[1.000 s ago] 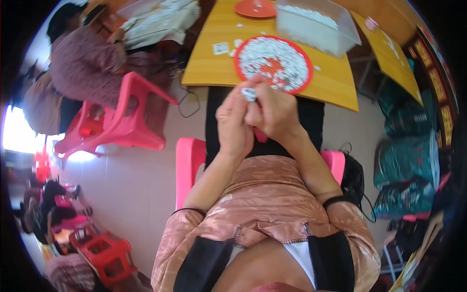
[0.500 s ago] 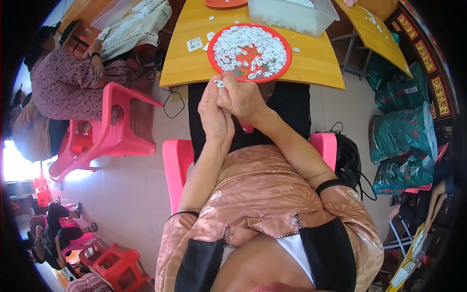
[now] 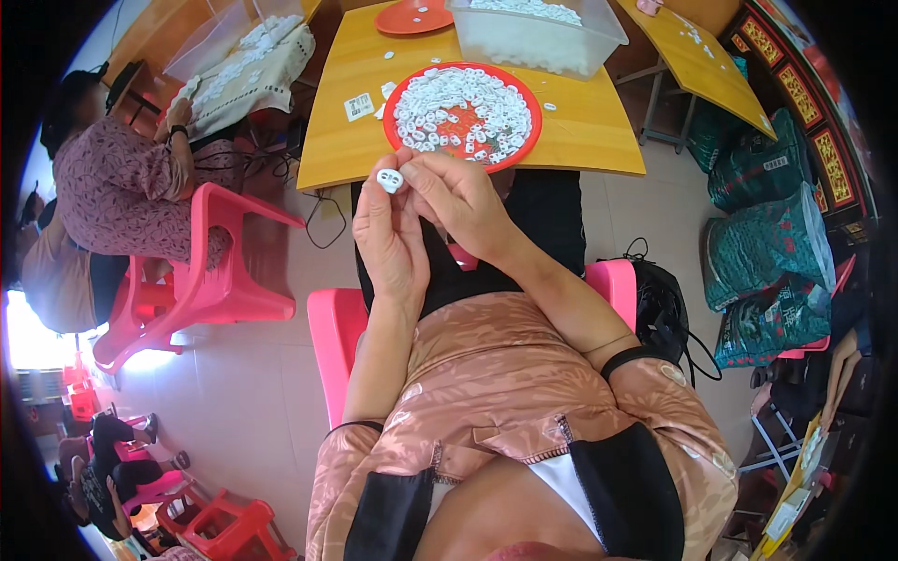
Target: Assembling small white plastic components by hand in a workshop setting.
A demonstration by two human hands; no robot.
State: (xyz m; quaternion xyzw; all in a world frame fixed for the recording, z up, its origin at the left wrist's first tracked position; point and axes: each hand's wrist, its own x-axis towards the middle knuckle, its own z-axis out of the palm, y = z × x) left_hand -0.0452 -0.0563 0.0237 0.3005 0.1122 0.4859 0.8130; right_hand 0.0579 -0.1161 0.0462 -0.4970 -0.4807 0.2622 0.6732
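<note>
A small white oval plastic piece with dark holes is held up just in front of the round red tray. My left hand pinches it between thumb and fingers. Thumb and curled fingertips of my right hand close on the piece's right edge; the undersides of these fingers are hidden. Many similar white pieces fill the tray, heaped thickest toward its far side. Some of the tray's printed bottom shows through near its middle.
The tray stands on a yellow table. Behind it are a clear plastic bin of white pieces and an orange-red plate. Green sacks are stacked at right. A seated person works at left beside a pink chair.
My hands have drawn slightly apart and moved a little left and nearer. The white piece, partly covered before, now faces up in plainer sight. The whole view has shifted slightly.
</note>
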